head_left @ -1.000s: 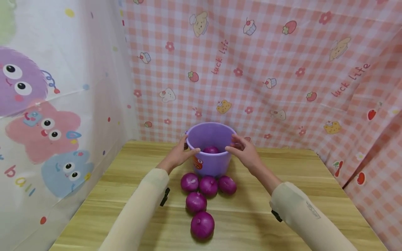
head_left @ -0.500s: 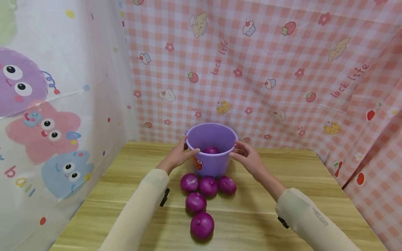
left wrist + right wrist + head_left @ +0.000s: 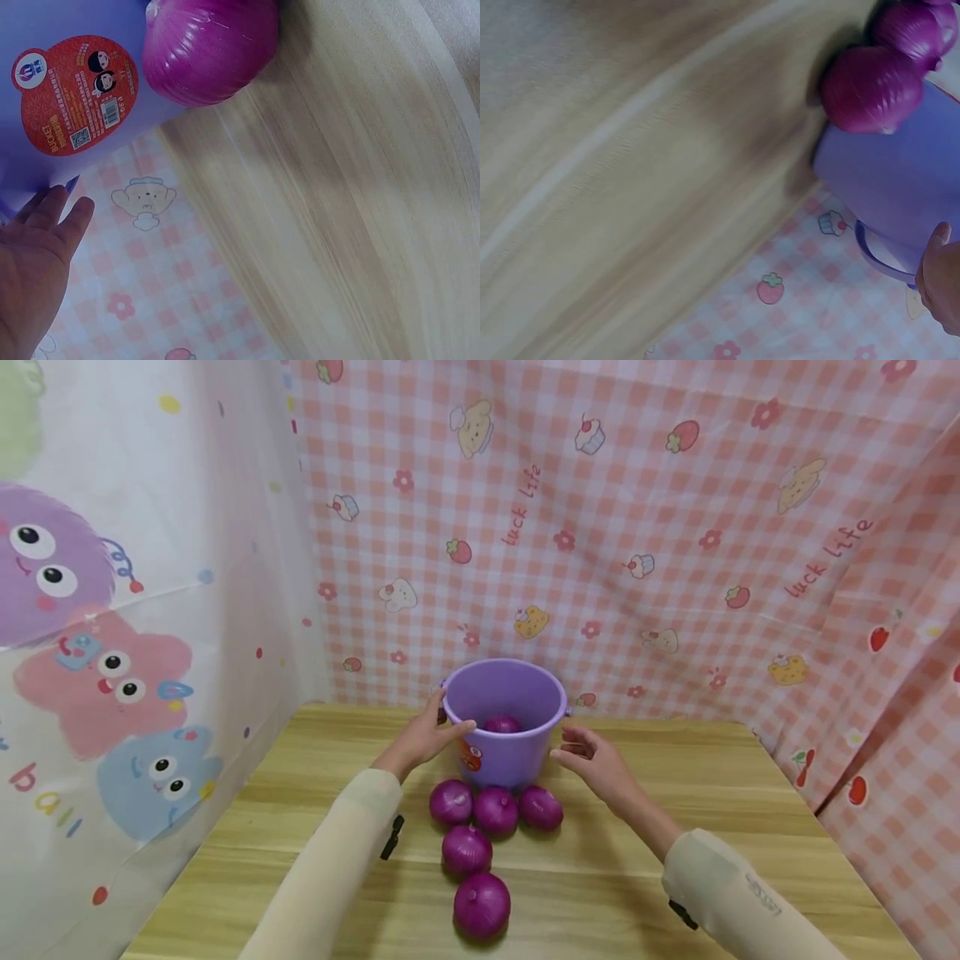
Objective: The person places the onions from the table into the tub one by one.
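Observation:
A purple plastic bucket (image 3: 513,758) with a red label (image 3: 79,96) stands upright at the back of the table. One red onion (image 3: 502,724) shows inside it, low down. My left hand (image 3: 424,737) grips the bucket's left side, its thumb on the front rim and the fingers along the outside. Beside the bucket's right side, just off the wall, my right hand (image 3: 597,765) holds nothing, fingers loosely bent. The bucket's handle (image 3: 881,262) hangs at the back in the right wrist view. Three red onions (image 3: 496,811) lie in a row against the bucket's front.
Two more red onions, a nearer one (image 3: 482,906) and one behind it (image 3: 467,851), run in a line toward me on the wooden table (image 3: 615,893). A pink checked cloth (image 3: 600,568) hangs behind the table, and a white printed cloth (image 3: 247,568) on the left.
My right hand has let go of the bucket's right rim and moved slightly down and right, away from it. The left hand keeps its place on the bucket. The head view has tilted slightly up.

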Demonstrator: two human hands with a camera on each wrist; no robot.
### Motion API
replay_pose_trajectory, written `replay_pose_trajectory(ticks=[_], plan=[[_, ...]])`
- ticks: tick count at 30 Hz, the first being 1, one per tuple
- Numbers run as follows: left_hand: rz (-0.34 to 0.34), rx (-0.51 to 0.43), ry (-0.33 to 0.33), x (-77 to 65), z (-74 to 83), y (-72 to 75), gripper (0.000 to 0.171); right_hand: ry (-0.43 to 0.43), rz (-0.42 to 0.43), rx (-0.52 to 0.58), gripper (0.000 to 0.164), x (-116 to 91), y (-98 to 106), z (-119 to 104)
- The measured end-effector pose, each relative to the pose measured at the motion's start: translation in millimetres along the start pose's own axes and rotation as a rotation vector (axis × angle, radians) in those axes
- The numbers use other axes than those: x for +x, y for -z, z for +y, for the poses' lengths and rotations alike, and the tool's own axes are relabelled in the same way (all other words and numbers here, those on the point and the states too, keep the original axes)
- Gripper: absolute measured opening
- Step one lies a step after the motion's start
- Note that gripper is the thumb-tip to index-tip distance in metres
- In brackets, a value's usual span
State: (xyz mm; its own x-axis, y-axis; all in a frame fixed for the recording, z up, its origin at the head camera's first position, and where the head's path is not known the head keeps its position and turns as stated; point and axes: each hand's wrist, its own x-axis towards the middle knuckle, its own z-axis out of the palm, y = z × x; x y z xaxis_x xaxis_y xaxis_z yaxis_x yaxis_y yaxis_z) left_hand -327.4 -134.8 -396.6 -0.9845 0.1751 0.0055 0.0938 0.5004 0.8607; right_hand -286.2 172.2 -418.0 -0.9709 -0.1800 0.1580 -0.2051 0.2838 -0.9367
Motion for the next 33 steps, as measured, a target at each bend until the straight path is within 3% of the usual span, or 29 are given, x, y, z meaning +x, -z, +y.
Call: replay_pose_trajectory(ticks=[8, 16, 22, 33], plan=[[0.001, -0.012, 0.003, -2.5, 0.9, -0.6, 0.101, -0.031, 0.001, -0.073, 0.062, -6, -4, 24], [-0.001, -0.012, -0.007, -2.8, 0.8, -0.5, 0.100, -0.041, -0.013, -0.076, 0.063, -12, -7, 36], [-0.001, -0.016, -0.008, -2.8, 0.4, 0.2, 0.102, -0.103, -0.036, -0.059, 0.060, -16, -9, 43], [0.000, -0.022, -0.003, -0.9, -0.5, 0.1, 0.102, -0.128, -0.051, -0.118, 0.066, -23, -19, 66]])
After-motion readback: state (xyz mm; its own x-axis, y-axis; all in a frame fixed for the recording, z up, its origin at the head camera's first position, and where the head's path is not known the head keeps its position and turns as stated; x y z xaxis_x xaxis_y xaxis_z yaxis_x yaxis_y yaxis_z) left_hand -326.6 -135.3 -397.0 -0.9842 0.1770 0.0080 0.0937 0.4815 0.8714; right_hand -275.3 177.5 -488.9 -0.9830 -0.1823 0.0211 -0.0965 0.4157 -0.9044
